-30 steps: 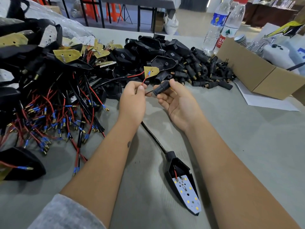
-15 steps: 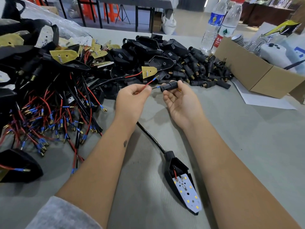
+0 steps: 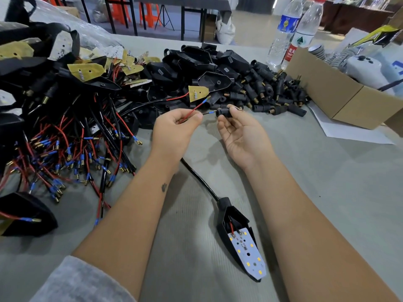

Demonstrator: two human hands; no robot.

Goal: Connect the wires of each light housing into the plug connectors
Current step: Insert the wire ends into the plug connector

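Note:
A black light housing (image 3: 233, 216) with a white LED board (image 3: 248, 256) lies on the table between my forearms. Its black cable (image 3: 200, 179) runs up under my left hand (image 3: 174, 131). That hand pinches the housing's red wire (image 3: 192, 112), whose blue-sleeved tip points up and right, and a black wire. My right hand (image 3: 242, 134) holds a small black plug connector (image 3: 224, 111) between thumb and fingertips. A blue-sleeved terminal (image 3: 210, 113) on the black wire sits at the connector's left opening.
A heap of wired housings with red and black leads (image 3: 72, 149) fills the left. Empty black housings (image 3: 196, 62) and loose plug connectors (image 3: 272, 94) pile up behind my hands. A cardboard box (image 3: 340, 99) and two water bottles (image 3: 292, 31) stand at the right.
My hands have moved a little apart and away from me. The connector has turned level, and the blue terminal now sits at its opening. The red wire's tip swung up to the right.

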